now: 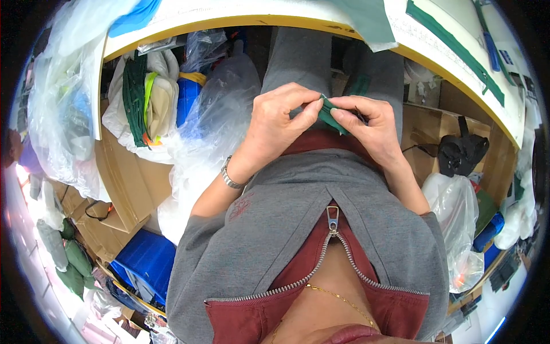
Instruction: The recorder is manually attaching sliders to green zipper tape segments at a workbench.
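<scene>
Small green cloth (330, 118), slanted, pinched between left hand (284, 114), right hand (371, 125).

We find the light bright and fairly even across the hands (282, 114), which look reasonably sharp. Glare bleaches the far left rim, and clear plastic (57, 126) there shines pale. Shadow deepens beneath the bench (275, 8), whose edge bows (our fisheye's doing); black vignetting swallows the corners.

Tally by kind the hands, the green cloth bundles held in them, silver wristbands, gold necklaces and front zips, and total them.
Hands: 2, left hand and right hand
Green cloth bundles: 1
Silver wristband: 1
Gold necklace: 1
Front zip: 1
Total: 6
</scene>
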Demonstrator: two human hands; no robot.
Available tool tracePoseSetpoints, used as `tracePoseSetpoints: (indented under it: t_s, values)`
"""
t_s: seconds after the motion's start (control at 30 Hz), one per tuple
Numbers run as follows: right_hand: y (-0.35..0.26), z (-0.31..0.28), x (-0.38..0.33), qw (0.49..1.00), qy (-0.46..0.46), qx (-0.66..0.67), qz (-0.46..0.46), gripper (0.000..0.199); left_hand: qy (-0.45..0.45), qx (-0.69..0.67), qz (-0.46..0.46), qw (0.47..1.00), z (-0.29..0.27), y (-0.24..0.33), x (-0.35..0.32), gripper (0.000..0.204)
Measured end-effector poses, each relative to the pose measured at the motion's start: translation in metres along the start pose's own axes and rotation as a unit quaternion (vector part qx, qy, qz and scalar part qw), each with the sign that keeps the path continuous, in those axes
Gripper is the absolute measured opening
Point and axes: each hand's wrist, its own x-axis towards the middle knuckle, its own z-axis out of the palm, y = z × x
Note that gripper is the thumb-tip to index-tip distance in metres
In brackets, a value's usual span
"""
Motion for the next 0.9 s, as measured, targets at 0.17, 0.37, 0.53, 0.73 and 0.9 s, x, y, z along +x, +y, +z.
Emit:
tracePoseSetpoints:
  t_s: [0.17, 0.37, 0.53, 0.73, 0.9]
  values:
    - [0.002, -0.001, 0.0, 0.998, -0.014, 0.054, 0.006, 0.017, -0.018, -0.043, -0.032, 0.998, -0.003, -0.007, -0.002, 0.007]
    - [0.007, 0.0, 0.003, 0.991, -0.01, 0.125, 0.052, 0.02, -0.029, -0.345, -0.2, 0.917, 0.0, -0.008, -0.005, 0.015]
    - [0.008, 0.007, 0.004, 0.982, 0.083, -0.086, -0.144, 0.027, 0.003, -0.459, -0.207, 0.864, -0.002, -0.016, -0.001, 0.019]
    - [0.011, 0.01, 0.007, 0.976, 0.084, -0.141, -0.145, 0.015, -0.048, -0.475, -0.236, 0.847, -0.005, -0.013, 0.002, 0.017]
    - [0.01, 0.002, 0.007, 0.991, 0.011, 0.11, 0.07, 0.019, -0.067, -0.36, -0.212, 0.906, -0.004, -0.016, 0.001, 0.015]
